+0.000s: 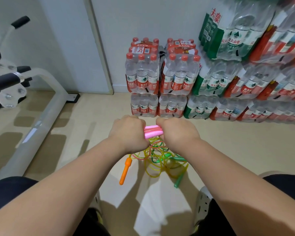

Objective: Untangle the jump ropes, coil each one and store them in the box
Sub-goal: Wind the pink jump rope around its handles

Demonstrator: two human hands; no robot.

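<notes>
Head view, pink handles (153, 132) gripped between both hands, left (129, 132), right (178, 132)

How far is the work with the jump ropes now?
Nothing looks finished: no coiled rope and no box is in view. The left hand and right hand together grip the pink handles. Below them the tangle of cords, with the orange handle and green handle, is still knotted.

Two hands up front, the left hand (128, 132) and the right hand (177, 132), with two pink handles (153, 132) between them. Below: one orange handle (125, 171), two green handles (178, 180), possibly a third in the tangle of ropes (157, 155). Shrink-wrapped water packs (143, 74) number about a dozen.
</notes>
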